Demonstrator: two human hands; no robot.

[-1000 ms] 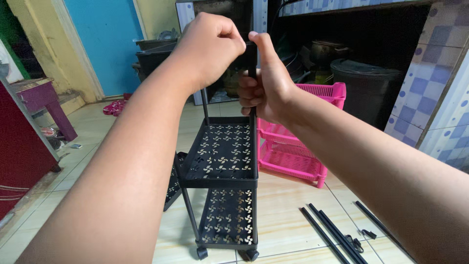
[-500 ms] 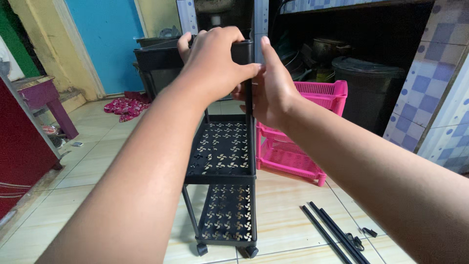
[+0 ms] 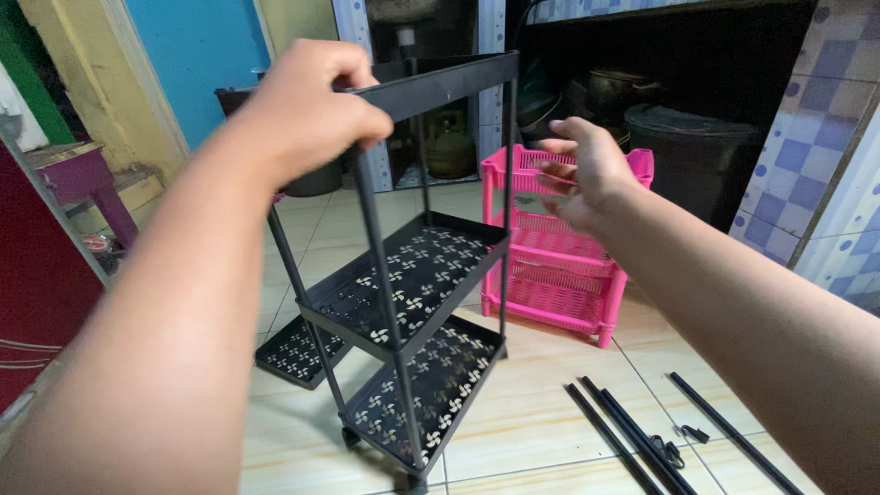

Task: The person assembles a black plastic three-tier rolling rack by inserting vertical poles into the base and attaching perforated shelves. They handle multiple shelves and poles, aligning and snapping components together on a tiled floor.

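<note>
A black metal rack (image 3: 417, 275) with perforated shelves stands on the tiled floor in front of me, tilted a little. My left hand (image 3: 307, 110) grips the near corner of its top frame. My right hand (image 3: 582, 170) is off the rack, to the right of its right post, fingers apart and empty. Two patterned shelves sit in the rack, the lower one close to the small wheels at the bottom.
A pink plastic basket rack (image 3: 564, 270) stands just behind the black rack on the right. Black rods (image 3: 632, 431) lie on the floor at lower right. A loose black shelf (image 3: 298, 353) lies on the floor left of the rack. A red cabinet (image 3: 37, 275) is at far left.
My right hand has let go of the rack's post and moved right, opening. The rack has turned and sits farther from me; my left hand now holds the top frame corner.
</note>
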